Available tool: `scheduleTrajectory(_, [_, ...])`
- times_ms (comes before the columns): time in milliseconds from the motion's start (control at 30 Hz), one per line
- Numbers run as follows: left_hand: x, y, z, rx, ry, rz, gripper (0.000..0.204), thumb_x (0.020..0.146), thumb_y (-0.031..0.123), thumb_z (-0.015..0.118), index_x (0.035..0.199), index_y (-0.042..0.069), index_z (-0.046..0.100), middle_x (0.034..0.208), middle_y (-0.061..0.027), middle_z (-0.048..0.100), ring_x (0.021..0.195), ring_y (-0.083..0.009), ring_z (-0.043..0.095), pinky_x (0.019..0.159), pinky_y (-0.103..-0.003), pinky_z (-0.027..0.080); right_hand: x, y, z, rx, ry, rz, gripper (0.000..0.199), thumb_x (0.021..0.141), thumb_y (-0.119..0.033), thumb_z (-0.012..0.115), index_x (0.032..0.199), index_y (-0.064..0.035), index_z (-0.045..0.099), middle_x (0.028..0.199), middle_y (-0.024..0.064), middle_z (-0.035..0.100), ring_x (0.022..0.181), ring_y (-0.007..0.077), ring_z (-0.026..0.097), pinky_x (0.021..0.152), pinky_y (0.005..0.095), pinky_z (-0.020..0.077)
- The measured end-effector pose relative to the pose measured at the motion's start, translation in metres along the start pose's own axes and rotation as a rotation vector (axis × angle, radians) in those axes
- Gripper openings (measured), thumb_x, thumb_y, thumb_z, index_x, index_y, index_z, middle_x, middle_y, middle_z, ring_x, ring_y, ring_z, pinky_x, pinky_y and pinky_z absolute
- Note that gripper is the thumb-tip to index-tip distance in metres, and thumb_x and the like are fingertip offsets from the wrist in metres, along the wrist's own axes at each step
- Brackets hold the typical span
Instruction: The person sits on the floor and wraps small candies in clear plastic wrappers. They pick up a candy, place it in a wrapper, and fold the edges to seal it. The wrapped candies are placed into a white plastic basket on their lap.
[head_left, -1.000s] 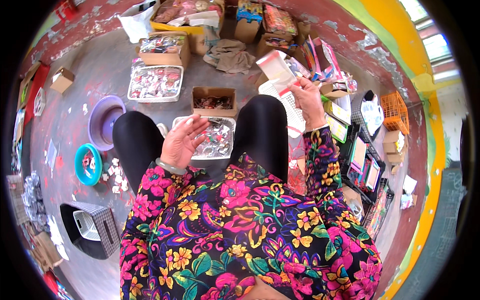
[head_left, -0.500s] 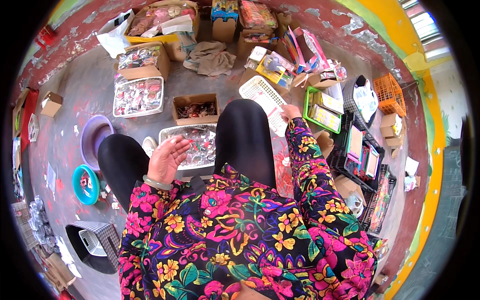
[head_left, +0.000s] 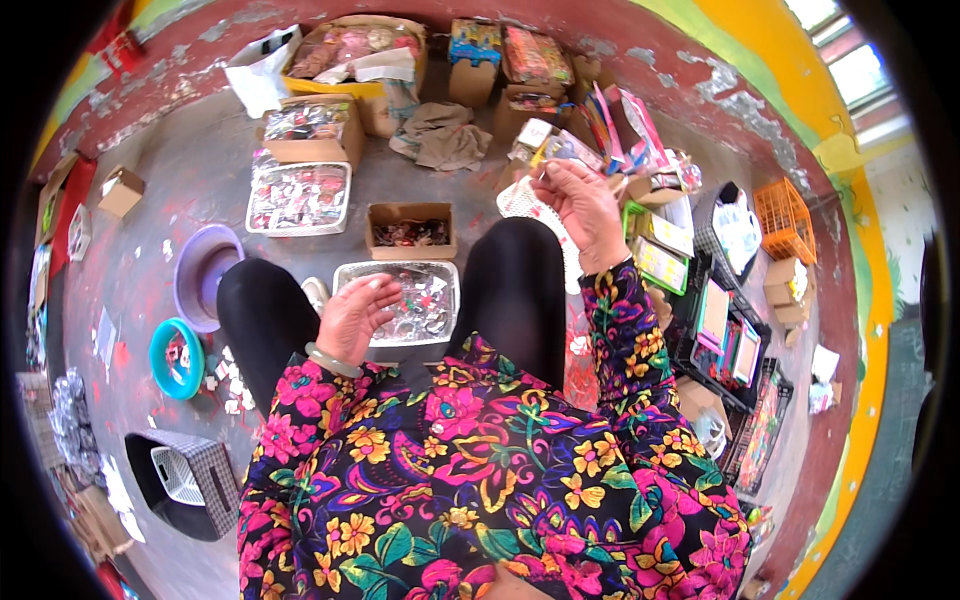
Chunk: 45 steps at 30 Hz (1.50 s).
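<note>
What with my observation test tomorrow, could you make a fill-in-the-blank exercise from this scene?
In view, the ____ hand overlaps the white rectangular tray of shiny packets.
The right hand extends from a black fabric sleeve with a multicoloured ____ pattern.
A smaller round teal basin appears, in the picture, just below the larger round ____ basin.

Missing words: left; floral; purple.

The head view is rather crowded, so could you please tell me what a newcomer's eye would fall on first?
Most likely the vivid floral top, which fills the lower middle, with the right hand raised right of centre and the left hand beside the white tray. Next come the purple basin and turquoise basin on the left, and the orange crate toward the far right.
</note>
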<state>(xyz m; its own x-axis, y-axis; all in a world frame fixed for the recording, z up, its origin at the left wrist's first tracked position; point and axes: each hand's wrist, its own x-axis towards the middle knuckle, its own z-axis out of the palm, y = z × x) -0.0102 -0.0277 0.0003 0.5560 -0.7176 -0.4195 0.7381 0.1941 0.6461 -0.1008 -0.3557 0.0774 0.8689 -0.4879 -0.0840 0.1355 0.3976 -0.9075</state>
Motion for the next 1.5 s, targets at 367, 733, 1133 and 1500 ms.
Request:
scheduleTrajectory(367, [-0.012,0.011,0.016,-0.111,-0.24,-0.05,0.043,0.088,0.023,0.057,0.125,0.007,0.043,0.121,-0.0049,0.05,0.107,-0.0125,0.05,0.072,-0.023,0.048,-0.032,0.115,0.108,0.41,-0.144,0.404,0.019,0.091,-0.017,0.051,0.105,-0.0044,0.053,0.098,0.0103,0.062,0.09,0.022,0.062,0.07,0.0265,0.0523])
scheduleTrajectory(733, [0.0,-0.005,0.0,-0.15,0.061,0.177,0.028,0.092,0.022,0.049,0.113,0.005,0.054,0.109,-0.0038,0.058,0.1,-0.0111,0.054,0.068,-0.019,0.043,-0.043,0.144,0.11,0.322,-0.201,0.494,0.015,0.09,-0.013,0.05,0.103,-0.0048,0.051,0.104,0.0132,0.062,0.092,0.0208,0.062,0.069,0.0259,0.0523])
scheduleTrajectory(1133, [0.006,-0.001,-0.009,-0.052,0.18,0.211,0.023,0.091,0.014,0.05,0.107,-0.001,0.055,0.1,-0.012,0.062,0.093,-0.0211,0.06,0.08,-0.028,0.049,-0.036,0.148,0.09,-0.394,-0.356,0.467,0.023,0.08,-0.011,0.06,0.102,-0.0039,0.059,0.088,0.0007,0.062,0.076,0.0075,0.058,0.06,0.0204,0.0459])
scheduleTrajectory(1500, [0.005,-0.006,0.001,0.319,0.075,0.065,0.021,0.089,0.017,0.054,0.099,0.001,0.061,0.09,-0.007,0.065,0.081,-0.0129,0.062,0.073,-0.024,0.048,-0.035,0.134,0.096,-0.356,-0.356,0.304,0.013,0.081,-0.012,0.065,0.086,0.0,0.063,0.078,-0.0013,0.06,0.073,0.0052,0.053,0.066,0.0197,0.0415])
